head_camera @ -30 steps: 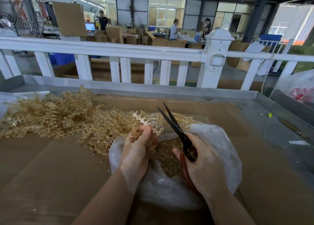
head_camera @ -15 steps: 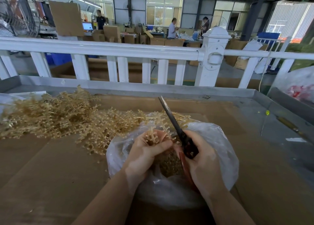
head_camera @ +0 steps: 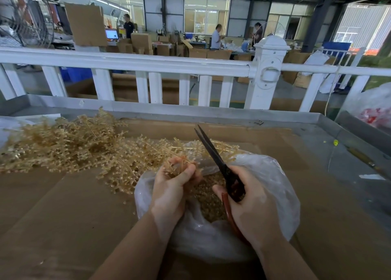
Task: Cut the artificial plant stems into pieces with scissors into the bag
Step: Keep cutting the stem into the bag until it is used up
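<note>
One pair of dark-bladed scissors (head_camera: 220, 163) with reddish handles is gripped in the right hand (head_camera: 251, 203), blades almost closed. A tuft of pale golden, knobbly plastic stems (head_camera: 179, 165) is pinched in the left hand (head_camera: 171, 188), above one crinkled translucent bag (head_camera: 273, 174) holding cut pieces. Left of both grips, a tangled stem heap (head_camera: 69, 144) is spread on cardboard (head_camera: 53, 216).

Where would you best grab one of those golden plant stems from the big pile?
Probably a stem at the pile's near right edge, pinched from above at its bare stalk end. Those lie loosest, closest to the bag; deeper ones look tangled.
</note>
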The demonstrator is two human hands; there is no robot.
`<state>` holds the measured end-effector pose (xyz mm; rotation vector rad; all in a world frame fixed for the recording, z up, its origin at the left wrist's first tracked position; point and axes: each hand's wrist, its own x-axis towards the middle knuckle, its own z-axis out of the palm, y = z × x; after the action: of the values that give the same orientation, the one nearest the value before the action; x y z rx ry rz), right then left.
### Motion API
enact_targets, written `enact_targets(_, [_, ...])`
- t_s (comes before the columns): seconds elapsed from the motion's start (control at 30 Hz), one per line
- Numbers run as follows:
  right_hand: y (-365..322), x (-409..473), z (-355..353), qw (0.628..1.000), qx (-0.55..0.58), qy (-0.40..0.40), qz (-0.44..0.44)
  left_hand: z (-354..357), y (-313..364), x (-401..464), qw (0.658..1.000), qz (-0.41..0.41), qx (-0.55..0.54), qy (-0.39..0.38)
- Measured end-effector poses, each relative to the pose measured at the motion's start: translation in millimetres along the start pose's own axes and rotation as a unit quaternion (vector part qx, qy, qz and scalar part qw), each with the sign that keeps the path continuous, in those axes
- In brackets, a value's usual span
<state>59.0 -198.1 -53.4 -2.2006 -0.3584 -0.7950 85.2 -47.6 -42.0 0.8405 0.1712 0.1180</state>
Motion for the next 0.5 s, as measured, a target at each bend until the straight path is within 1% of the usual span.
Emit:
enact_targets(0.07, [-1.4,0.0,-1.1,0.999,-0.033,-0.012,0.001,-0.1,0.6,1.1,1.0,0.003,-0.017,0.008])
enact_targets(0.17, [-0.3,-0.6,-1.7,0.995,-0.086,-0.056,-0.002,-1.7,1.0,1.8,1.0,0.008,-0.027,0.014])
enact_targets(0.3, [-0.1,-2.5,-1.0,0.984,-0.152,-0.09,-0.016,-2.7,0.2,3.0,0.999,0.028,-0.013,0.034])
enact_targets(0.5, [-1.5,-2.4,-1.2,0.978,-0.179,-0.105,-0.023,-4.1,-0.2,5.4,0.999,0.025,-0.005,0.046])
